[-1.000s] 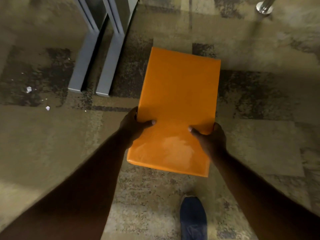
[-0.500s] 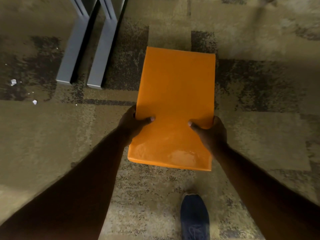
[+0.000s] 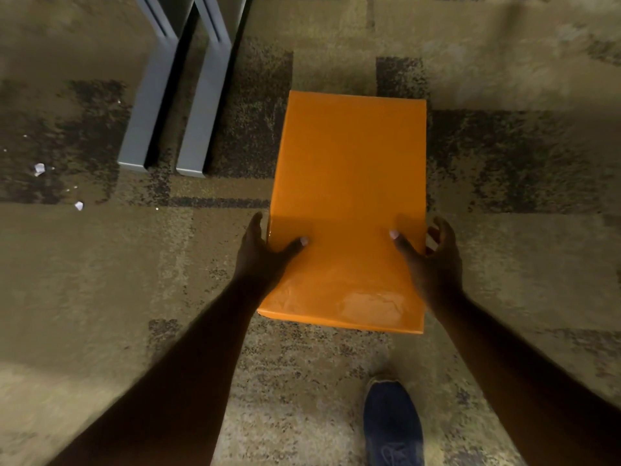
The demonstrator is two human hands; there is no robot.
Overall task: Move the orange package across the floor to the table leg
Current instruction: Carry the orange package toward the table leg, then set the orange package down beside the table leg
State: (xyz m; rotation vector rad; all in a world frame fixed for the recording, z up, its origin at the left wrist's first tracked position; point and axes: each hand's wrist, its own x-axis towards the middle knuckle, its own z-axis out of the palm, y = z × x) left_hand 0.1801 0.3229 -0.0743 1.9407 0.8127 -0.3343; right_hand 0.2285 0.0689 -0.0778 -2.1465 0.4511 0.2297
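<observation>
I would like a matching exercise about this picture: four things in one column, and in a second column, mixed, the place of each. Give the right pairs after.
Things:
1. orange package
2. grey table legs
3. blue shoe
4. white paper scraps

Places:
A. bottom of the view, below the package
B. far left, on the carpet
C. centre, between the left hand and right hand
D. upper left, beside the package

Pairs: 1-C, 2-D, 3-A, 4-B
</observation>
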